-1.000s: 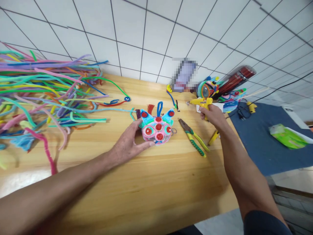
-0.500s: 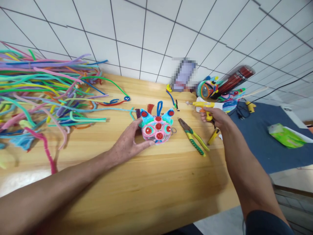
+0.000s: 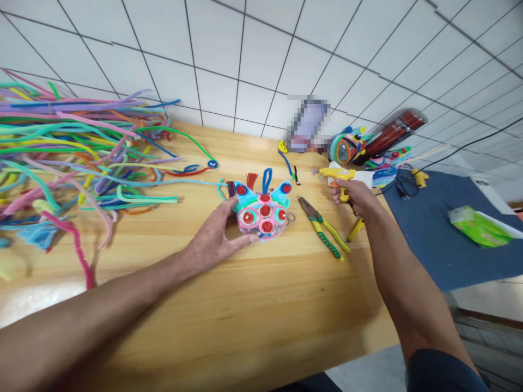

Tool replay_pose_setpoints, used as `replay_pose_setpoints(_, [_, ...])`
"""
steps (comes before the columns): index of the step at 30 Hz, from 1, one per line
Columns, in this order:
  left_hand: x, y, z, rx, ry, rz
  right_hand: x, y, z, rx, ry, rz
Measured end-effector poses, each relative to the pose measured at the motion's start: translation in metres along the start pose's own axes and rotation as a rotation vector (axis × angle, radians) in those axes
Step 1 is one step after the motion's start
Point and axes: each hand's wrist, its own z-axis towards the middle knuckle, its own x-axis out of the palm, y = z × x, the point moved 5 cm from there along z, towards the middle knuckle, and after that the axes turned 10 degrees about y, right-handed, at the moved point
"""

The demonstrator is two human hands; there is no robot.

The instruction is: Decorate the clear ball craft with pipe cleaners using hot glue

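A colorful pipe-cleaner craft piece (image 3: pixel 265 210) with red round buttons and two blue ear-like points rests on the wooden table. My left hand (image 3: pixel 218 234) grips its left side, thumb along the lower edge and fingers partly hidden behind it. To the right, my right hand (image 3: pixel 352 196) is wrapped round the handle of a yellow glue gun (image 3: pixel 337 173), whose nozzle points left above the table. Pliers (image 3: pixel 322 228) with green and yellow handles lie between the craft piece and my right forearm.
Many pipe cleaners (image 3: pixel 61 147) cover the table's left side. By the tiled wall stand a blurred-out object (image 3: pixel 308 125), another round craft piece (image 3: pixel 346 147) and a red flask (image 3: pixel 394 130). A green packet (image 3: pixel 480 226) lies on the dark mat (image 3: pixel 437 239). A black cord runs right.
My right hand has shifted slightly left with the glue gun. My left hand and the craft piece have stayed in place.
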Motion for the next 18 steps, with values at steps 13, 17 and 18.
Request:
replay_pose_setpoints(13, [0.0,0.0009,0.0,0.028,0.0,-0.008,-0.0039,-0.0013,-0.0028,-0.009,-0.023,0.03])
replay_pose_setpoints(17, [0.001,0.0011,0.0005,0.022,0.011,-0.028,-0.0012,-0.0025,0.0021,0.002,-0.016,0.038])
replay_pose_setpoints(18, [0.0012,0.0008,0.0006,0.022,0.012,-0.032,-0.0004,-0.0032,0.0031,0.007,-0.014,0.039])
